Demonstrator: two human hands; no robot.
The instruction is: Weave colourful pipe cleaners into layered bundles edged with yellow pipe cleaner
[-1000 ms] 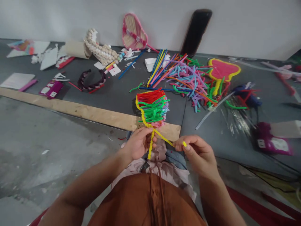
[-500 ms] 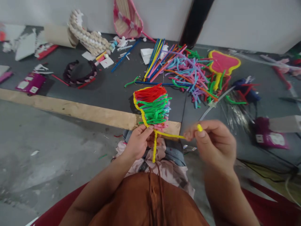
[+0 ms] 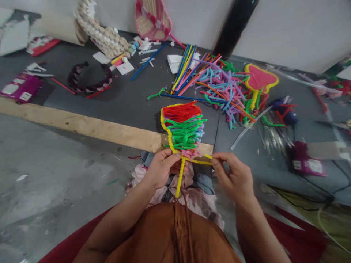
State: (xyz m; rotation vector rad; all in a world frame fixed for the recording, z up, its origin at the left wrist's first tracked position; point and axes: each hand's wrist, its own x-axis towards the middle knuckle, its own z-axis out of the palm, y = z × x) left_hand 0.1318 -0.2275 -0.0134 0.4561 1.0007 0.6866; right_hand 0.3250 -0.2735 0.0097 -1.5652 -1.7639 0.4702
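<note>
My left hand (image 3: 161, 167) pinches the base of a pipe cleaner fan (image 3: 184, 126), where its yellow edging meets a twisted yellow handle (image 3: 180, 178). Rows of red, green, blue and pink stems fill the fan, whose left and top edges are bordered in yellow. From the base a loose yellow pipe cleaner (image 3: 200, 162) runs out to the right. My right hand (image 3: 233, 173) is closed on it between thumb and fingers, and its short end points back leftward. The left fingertips are partly hidden behind the base.
A heap of cut pipe cleaners (image 3: 219, 82) lies beyond the fan, beside a finished pink fan with yellow edging (image 3: 260, 78). A dark braided headband (image 3: 89, 86) and purple packets (image 3: 22, 87) are at left. The table's wooden edge strip (image 3: 90, 126) runs near me.
My right hand has moved left, closer to the fan, and the yellow pipe cleaner's end now folds back toward it. My left hand keeps its grip. The view has shifted slightly.
</note>
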